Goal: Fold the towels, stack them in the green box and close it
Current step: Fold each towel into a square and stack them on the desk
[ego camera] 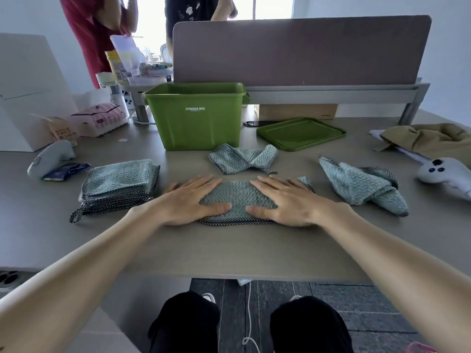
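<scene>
1. Towel [238,198] in work lay on the table [229,253] straight in front of the person. It was folded into a strip, with its checked edging showing along the near side.
2. The step in hand, as I judged it, was pressing this half-folded towel flat, partway through the folding stage.
3. A pile of folded towels [117,182] sat just to the left of the strip. One crumpled towel [242,159] lay beyond it and another [362,187] well to the right, both not yet folded.
4. The green box [193,121] stood open at the back, and whether it held anything could not be told. Its lid [300,133] lay flat on the table to its right.
5. The next move probably called for pinching one short end and carrying it over to the other, with the other hand pinning the strip so the layers did not slide.
6. The left hand [193,200] lay palm down on the left end of the strip, fingers straight and thumb pointing inward. It pressed but grasped nothing.
7. The right hand [283,200] mirrored it on the right end, flat and released, its thumb nearly meeting the other thumb.
8. Both forearms reached forward over the near table edge and angled inward.
</scene>
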Tool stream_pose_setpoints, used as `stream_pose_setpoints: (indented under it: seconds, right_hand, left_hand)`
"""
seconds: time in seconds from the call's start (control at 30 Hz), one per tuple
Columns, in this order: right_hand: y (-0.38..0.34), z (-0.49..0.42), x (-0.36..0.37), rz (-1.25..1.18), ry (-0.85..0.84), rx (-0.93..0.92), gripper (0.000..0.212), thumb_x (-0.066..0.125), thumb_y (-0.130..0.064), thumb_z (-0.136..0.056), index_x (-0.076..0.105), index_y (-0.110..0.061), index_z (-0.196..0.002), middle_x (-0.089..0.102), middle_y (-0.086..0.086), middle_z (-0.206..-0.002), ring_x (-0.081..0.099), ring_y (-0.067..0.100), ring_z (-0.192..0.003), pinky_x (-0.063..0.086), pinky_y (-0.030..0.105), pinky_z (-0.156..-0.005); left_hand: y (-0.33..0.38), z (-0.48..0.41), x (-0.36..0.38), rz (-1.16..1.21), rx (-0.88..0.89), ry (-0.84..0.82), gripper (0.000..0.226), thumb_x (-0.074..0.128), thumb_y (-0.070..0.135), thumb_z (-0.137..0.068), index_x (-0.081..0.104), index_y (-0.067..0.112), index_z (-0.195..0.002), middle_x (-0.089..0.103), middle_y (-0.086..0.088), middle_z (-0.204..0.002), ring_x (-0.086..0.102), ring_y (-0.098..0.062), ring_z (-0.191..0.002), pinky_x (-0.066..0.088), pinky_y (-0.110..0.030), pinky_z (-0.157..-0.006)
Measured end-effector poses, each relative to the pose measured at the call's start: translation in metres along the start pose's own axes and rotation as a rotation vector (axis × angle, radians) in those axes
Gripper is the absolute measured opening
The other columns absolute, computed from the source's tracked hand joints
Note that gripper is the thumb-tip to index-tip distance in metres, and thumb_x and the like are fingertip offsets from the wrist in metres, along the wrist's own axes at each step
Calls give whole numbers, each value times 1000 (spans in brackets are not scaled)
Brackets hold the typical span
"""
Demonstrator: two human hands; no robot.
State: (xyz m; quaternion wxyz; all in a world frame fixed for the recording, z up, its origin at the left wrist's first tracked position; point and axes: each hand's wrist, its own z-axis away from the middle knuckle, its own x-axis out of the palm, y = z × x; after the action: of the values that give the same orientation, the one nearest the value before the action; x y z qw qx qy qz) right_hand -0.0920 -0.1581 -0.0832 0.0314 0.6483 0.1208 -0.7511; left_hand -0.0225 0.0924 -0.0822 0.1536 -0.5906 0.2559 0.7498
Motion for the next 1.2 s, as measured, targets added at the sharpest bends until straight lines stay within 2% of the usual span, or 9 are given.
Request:
stream_pose_setpoints:
  seconds: [0.1,0.2,0.4,0.5,0.73,0.83,0.93,1.07,1.2]
  right_hand:
    - [5,-16,-4,13,-9,8,106,12,-90,-70,1,-33,-158,-4,-9,-167,-3,11,-153,0,46,-124]
    - [7,-23,-4,14,-9,14,110,9,-93,-65,1,-34,-158,-3,-11,-167,-3,9,-153,0,44,-124]
    - [8,-23,-3,13,2,5,107,10,-91,-68,1,-34,-158,-2,-14,-166,-3,9,-153,-1,43,-124]
    - [8,-22,-4,14,-5,0,101,16,-88,-74,1,-33,-158,-2,-13,-166,-4,9,-153,-1,43,-124]
    - [11,-24,-4,-12,10,-38,108,14,-92,-68,3,-32,-157,1,-10,-167,0,10,-153,0,46,-124]
    - [13,-19,-10,-124,112,-50,117,18,-100,-61,17,-32,-157,15,-8,-165,14,13,-152,4,50,-122]
    - [20,-12,-22,-219,333,85,94,43,-90,-70,41,-36,-147,39,-1,-148,33,21,-140,19,59,-115]
    - [45,-5,-28,-292,444,250,61,70,-64,-75,64,-26,-123,60,4,-115,55,23,-116,43,37,-97]
    - [51,-1,-27,-361,357,272,43,81,-49,-72,72,-26,-107,66,-11,-78,63,6,-75,46,24,-72]
  left_hand:
    - [-4,-9,-4,116,-78,107,119,41,94,-63,14,25,-157,22,1,-163,21,-17,-149,17,-41,-121]
    - [-5,-18,-10,390,-158,360,91,72,67,-71,37,25,-144,56,2,-125,52,-19,-121,39,-35,-103]
    - [-19,-31,-23,568,-328,239,74,77,69,-57,71,6,-96,63,4,-94,61,-20,-88,37,-30,-80]
    - [-18,-27,-32,717,-314,189,49,82,54,-69,74,12,-94,71,4,-101,61,-13,-96,43,-31,-91]
    - [-6,-8,-34,973,-133,124,55,70,5,-89,42,34,-127,65,-14,-83,61,-16,-61,48,-26,-51]
    - [-9,-2,-30,943,-91,132,29,69,3,-88,63,20,-111,69,-17,-94,64,-20,-74,52,-24,-54]
    - [-16,-5,-30,996,-112,264,24,74,-1,-81,72,17,-98,66,-27,-93,62,-27,-82,54,-32,-67]
    - [-18,-6,-41,1063,-110,358,33,73,-9,-76,71,14,-100,63,-22,-93,59,-31,-91,45,-45,-94]
    - [-5,-11,-53,1091,-56,338,36,72,-8,-77,71,15,-104,62,-18,-98,59,-28,-91,50,-37,-84]
